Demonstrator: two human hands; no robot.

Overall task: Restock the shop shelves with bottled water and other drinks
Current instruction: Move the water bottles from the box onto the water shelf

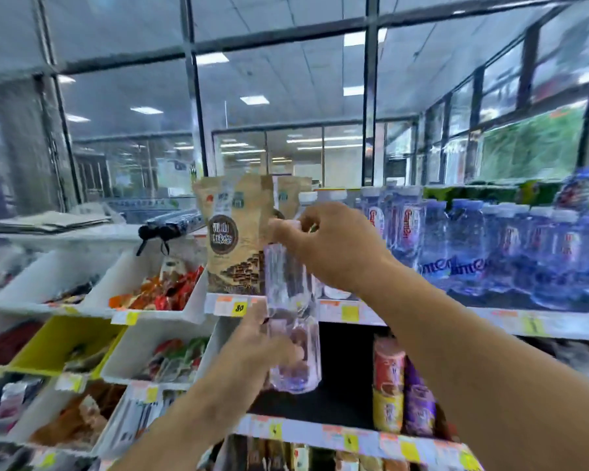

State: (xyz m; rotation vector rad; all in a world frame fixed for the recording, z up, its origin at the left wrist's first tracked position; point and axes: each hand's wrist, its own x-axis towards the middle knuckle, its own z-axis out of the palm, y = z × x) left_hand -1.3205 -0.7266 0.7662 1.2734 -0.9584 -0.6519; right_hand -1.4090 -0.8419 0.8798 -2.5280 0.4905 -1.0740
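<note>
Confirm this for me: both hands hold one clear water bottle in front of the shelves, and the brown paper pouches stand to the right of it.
Not quite. In the head view the brown paper pouches stand left of the clear water bottle, not right. The left hand grips its base, the right hand its top.

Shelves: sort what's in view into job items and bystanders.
Job: clear water bottle held by left hand and right hand; bottled water row; top shelf.
Bystanders: brown pouches; snack bins; stacked cups.

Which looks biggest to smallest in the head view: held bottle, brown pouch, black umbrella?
1. Held bottle, though it is nearest the camera, so its lead is unsure.
2. Brown pouch.
3. Black umbrella, farther back.
</note>
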